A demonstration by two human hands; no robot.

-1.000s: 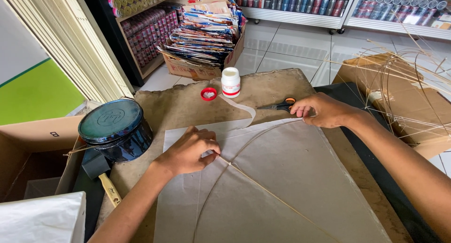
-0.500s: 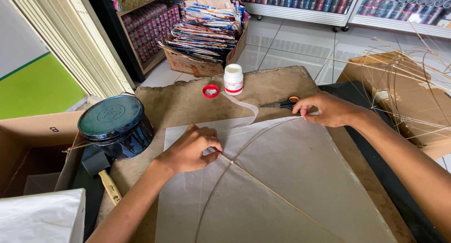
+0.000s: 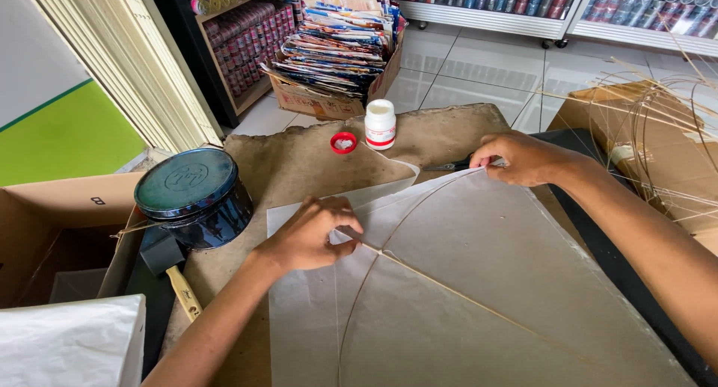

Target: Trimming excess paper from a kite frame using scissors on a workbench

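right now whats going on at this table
A person is working on a kite: thin pale paper lies flat over a frame of slim sticks. The left hand presses the paper near where the sticks cross, while the right hand pinches its upper edge, beside scissors. An open white glue bottle, its red cap and a dark round tin sit nearby.

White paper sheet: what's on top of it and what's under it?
On the white paper sheet: a thin stick frame, pinched by the left hand, with the right hand at its upper corner. Under it: brown mat. Whatever lies beneath the sheet's middle is hidden.
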